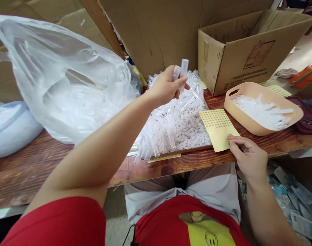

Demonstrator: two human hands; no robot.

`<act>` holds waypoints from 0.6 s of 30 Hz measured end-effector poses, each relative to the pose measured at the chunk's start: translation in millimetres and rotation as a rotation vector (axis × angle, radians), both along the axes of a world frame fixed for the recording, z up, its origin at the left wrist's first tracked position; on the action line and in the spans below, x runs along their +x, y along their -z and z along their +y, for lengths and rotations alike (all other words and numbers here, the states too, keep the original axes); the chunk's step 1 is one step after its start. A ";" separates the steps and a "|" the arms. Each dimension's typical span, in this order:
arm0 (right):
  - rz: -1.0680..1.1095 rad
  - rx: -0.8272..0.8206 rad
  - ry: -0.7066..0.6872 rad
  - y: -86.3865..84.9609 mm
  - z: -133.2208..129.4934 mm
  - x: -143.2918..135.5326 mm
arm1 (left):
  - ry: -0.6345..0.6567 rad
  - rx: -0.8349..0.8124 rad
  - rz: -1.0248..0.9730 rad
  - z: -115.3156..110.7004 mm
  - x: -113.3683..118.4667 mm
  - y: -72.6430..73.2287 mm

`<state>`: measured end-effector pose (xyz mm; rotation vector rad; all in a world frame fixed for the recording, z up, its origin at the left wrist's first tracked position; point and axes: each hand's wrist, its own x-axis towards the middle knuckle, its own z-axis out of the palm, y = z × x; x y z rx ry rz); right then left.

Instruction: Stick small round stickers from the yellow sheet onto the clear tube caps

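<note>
My left hand (168, 85) is closed around frosted clear plastic tubes (184, 67); at least two stick up from the fingers. It hovers over the far part of a shallow tray heaped with small white plastic pieces (189, 131). More clear tubes (156, 140) lie across the heap's near left side. My right hand (248, 159) pinches the lower right edge of a yellow sticker sheet (217, 131), which has rows of small round marks on its upper part. Whether a sticker sits between those fingertips is too small to tell.
A large clear plastic bag (76, 85) of white pieces bulges at the left, beside a bluish-white rounded container (15, 133). On the right stand a peach basin (255, 128) of white strips and an open cardboard box (238, 61). The wooden table's front edge (197, 165) runs before my lap.
</note>
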<state>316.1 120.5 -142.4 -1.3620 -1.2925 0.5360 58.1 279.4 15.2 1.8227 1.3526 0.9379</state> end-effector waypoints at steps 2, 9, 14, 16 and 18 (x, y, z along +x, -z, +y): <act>-0.028 0.031 0.002 0.8 0.7 -1.5 | -0.013 0.029 -0.074 -29.9 -9.7 0.3; -0.085 0.435 -0.005 -23.4 -15.1 -18.6 | 0.207 0.134 -0.065 -164.7 -3.7 55.0; -0.404 0.614 -0.403 -72.1 -39.6 -31.0 | 0.375 0.235 -0.198 -196.5 3.1 84.0; -0.474 0.638 -0.519 -83.7 -42.7 -34.7 | 0.375 0.208 -0.237 -197.2 0.2 88.3; -0.498 0.662 -0.567 -86.4 -44.1 -37.4 | 0.382 0.191 -0.255 -197.1 -3.9 89.8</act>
